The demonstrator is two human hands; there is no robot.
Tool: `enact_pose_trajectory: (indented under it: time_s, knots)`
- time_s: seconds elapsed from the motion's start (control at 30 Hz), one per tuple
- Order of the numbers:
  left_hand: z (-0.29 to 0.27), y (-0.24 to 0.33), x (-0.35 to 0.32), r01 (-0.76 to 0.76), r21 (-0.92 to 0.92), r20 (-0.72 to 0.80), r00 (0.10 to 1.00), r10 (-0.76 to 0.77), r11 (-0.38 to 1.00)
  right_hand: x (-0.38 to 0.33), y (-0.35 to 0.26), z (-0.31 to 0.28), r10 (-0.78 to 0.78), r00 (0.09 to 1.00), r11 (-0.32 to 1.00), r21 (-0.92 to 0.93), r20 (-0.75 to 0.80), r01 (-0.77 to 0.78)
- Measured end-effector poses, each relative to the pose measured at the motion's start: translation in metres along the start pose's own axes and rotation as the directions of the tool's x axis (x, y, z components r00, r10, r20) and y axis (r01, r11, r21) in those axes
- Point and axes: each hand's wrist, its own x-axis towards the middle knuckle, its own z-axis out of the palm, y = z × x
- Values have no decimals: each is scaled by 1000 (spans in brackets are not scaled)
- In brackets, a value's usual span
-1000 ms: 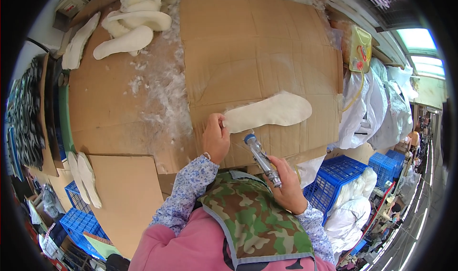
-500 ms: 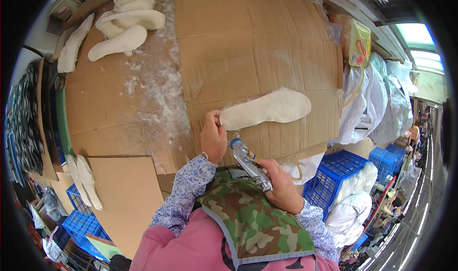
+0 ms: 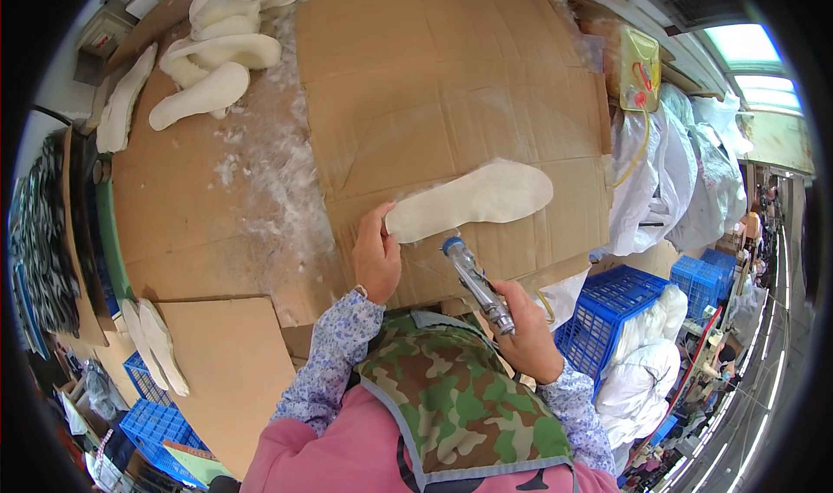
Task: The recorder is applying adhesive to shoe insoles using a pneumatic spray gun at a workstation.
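A cream, fluffy insole (image 3: 473, 200) lies on the cardboard sheet (image 3: 434, 85), its wide toe end to the right. My left hand (image 3: 376, 254) is at the narrow heel end, with thumb and fingers closed on its edge. My right hand (image 3: 526, 330) grips a silver spray gun (image 3: 479, 285) with a blue nozzle. The nozzle points up and left and sits just below the insole's lower edge, apart from it. Part of the gun's grip is hidden by my fingers.
Several cream insoles (image 3: 201, 97) are piled at the far left, among white fluff (image 3: 282, 181). Another insole pair (image 3: 156, 341) lies at the near left. A yellow container (image 3: 639, 68) with a thin hose stands at the far right, above white bags and a blue crate (image 3: 614, 306).
The spray gun's nozzle has moved right along the insole's lower edge, away from my left hand. My left hand stays at the heel end. The whole view has shifted slightly.
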Motion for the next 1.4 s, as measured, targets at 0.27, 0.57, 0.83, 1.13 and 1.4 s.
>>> enact_pose_trajectory:
  time_s: [0.27,0.57,0.83,1.13,1.4]
  knots:
    - [-1,2,-1,-25,11,6,1000,25,1000,-4,6,-10,17,997,999,-36,-81,-20]
    - [-1,3,-1,-23,46,10,1000,23,999,-11,20,-24,36,985,997,-67,-168,-47]
    - [-1,0,-2,-28,27,2,1000,28,999,-15,34,-36,62,968,994,-76,-244,-82]
    - [0,-4,-2,-35,15,8,999,35,999,-20,43,-53,158,938,986,-8,-308,-169]
    - [1,-9,-2,-52,20,12,999,52,998,-23,62,-64,180,907,982,9,-381,-190]
